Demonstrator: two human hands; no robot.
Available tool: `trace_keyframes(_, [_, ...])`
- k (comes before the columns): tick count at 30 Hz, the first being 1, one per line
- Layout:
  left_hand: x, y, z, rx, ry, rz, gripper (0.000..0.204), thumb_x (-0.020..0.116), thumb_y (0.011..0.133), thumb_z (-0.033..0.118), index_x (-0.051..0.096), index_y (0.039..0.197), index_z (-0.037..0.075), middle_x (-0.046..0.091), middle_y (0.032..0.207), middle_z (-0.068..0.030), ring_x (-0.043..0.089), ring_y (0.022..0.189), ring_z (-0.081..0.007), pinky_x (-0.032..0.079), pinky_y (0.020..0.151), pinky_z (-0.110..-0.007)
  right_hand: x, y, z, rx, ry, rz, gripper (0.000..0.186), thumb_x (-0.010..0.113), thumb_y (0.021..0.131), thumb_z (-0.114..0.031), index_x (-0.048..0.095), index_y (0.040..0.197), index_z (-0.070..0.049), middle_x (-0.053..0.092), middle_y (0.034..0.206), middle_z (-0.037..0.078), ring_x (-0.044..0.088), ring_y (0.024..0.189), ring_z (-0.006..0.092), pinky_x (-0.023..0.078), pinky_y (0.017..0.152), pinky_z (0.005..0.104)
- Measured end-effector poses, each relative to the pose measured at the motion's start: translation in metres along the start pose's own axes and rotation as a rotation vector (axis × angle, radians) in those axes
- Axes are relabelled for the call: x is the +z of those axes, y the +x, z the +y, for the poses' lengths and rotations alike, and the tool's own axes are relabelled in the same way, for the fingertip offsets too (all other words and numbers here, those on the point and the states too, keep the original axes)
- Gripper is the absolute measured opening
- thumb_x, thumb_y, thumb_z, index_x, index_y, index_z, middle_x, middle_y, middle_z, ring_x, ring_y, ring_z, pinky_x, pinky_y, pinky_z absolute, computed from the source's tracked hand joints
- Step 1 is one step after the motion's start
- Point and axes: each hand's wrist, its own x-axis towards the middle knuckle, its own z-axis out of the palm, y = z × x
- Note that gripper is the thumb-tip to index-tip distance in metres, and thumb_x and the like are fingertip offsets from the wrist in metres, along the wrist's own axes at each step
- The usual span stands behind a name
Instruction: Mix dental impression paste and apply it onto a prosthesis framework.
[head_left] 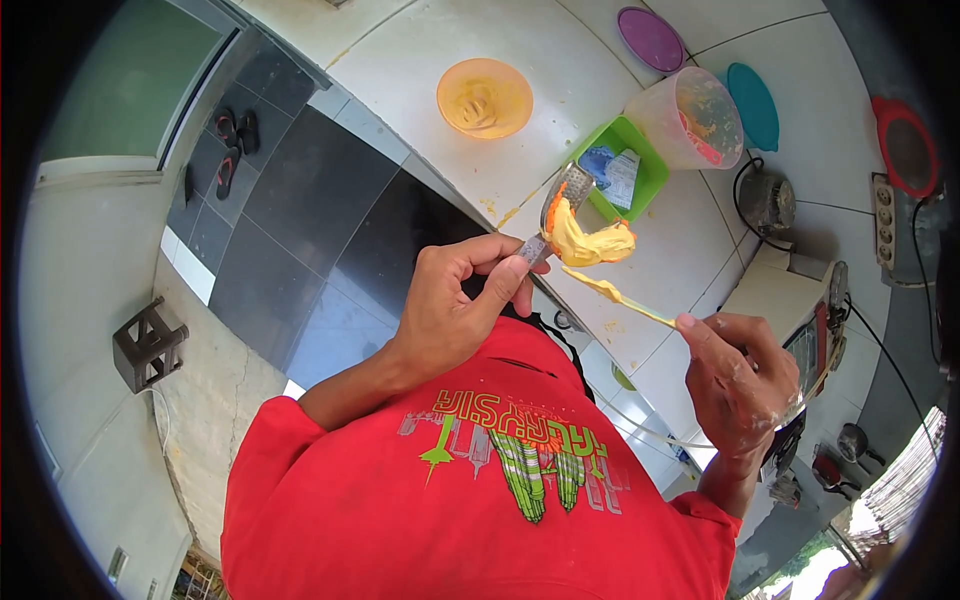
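Left hand (465, 292) gripping a perforated metal utensil (576, 187) by its handle, yellow cream (590, 242) at the far end beyond that hand, right hand (742, 378) clasping a slender stick (645, 309), smeared tip near the cream

It's one view here, the left fisheye of a head-worn pair, looking steeply down the wearer's own front. The red shirt (400, 520) fills 6 o'clock super close, left hand (455, 300) sits pretty much dead centre, right hand (740, 375) around half past 3. The white counter (575, 95) is a bit farther off, 12 to 3, dark floor tiles (275, 180) well below at 10, and straight edges bend toward the rim.
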Motion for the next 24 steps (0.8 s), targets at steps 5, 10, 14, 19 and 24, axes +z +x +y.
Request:
trace_keyframes(5, [-0.001,-0.003,0.001,-0.008,-0.008,-0.004,0.022,0.049,0.095,0.008,0.065,0.096,-0.007,0.06,0.063,-0.0032,0.053,0.062,-0.0046,0.043,0.06,-0.021,0.008,0.002,0.001,0.015,0.047,0.101,0.053,0.069,0.058,0.011,0.072,0.103,-0.015,0.062,0.074,0.005,0.059,0.057,0.0153,0.043,0.048,0.0253])
trace_keyframes(10, [-0.004,-0.004,-0.001,-0.005,-0.025,-0.004,0.021,0.049,0.095,0.008,0.064,0.096,-0.007,0.059,0.062,-0.0032,0.052,0.061,-0.0045,0.043,0.059,-0.022,0.004,0.002,0.001,0.009,0.032,0.112,0.053,0.068,0.058,0.013,0.072,0.103,-0.015,0.061,0.073,0.005,0.058,0.056,0.0154,0.043,0.048,0.0246])
trace_keyframes(14, [-0.004,-0.005,0.001,-0.01,-0.003,-0.01,0.021,0.049,0.095,0.008,0.064,0.096,-0.007,0.058,0.062,-0.003,0.051,0.061,-0.0044,0.042,0.059,-0.022,-0.003,0.001,0.0,0.004,0.035,0.051,0.046,0.068,0.064,0.014,0.071,0.104,-0.009,0.061,0.078,0.009,0.057,0.061,0.0167,0.043,0.05,0.0237])
trace_keyframes(19, [-0.004,-0.004,0.0,0.009,-0.003,-0.014,0.021,0.049,0.095,0.008,0.065,0.096,-0.007,0.057,0.06,-0.0028,0.049,0.06,-0.0045,0.041,0.057,-0.022,-0.005,0.004,-0.002,-0.008,0.019,0.106,0.05,0.067,0.06,0.013,0.072,0.103,-0.011,0.06,0.075,0.007,0.057,0.058,0.0157,0.043,0.049,0.0238])
trace_keyframes(24, [-0.004,-0.005,-0.001,0.028,-0.011,-0.022,0.02,0.05,0.095,0.008,0.064,0.093,-0.006,0.053,0.059,-0.0021,0.046,0.058,-0.0047,0.039,0.056,-0.022,-0.01,0.01,0.001,-0.001,-0.014,0.137,0.055,0.067,0.054,0.014,0.073,0.102,-0.014,0.059,0.071,0.005,0.056,0.054,0.015,0.041,0.047,0.0241])
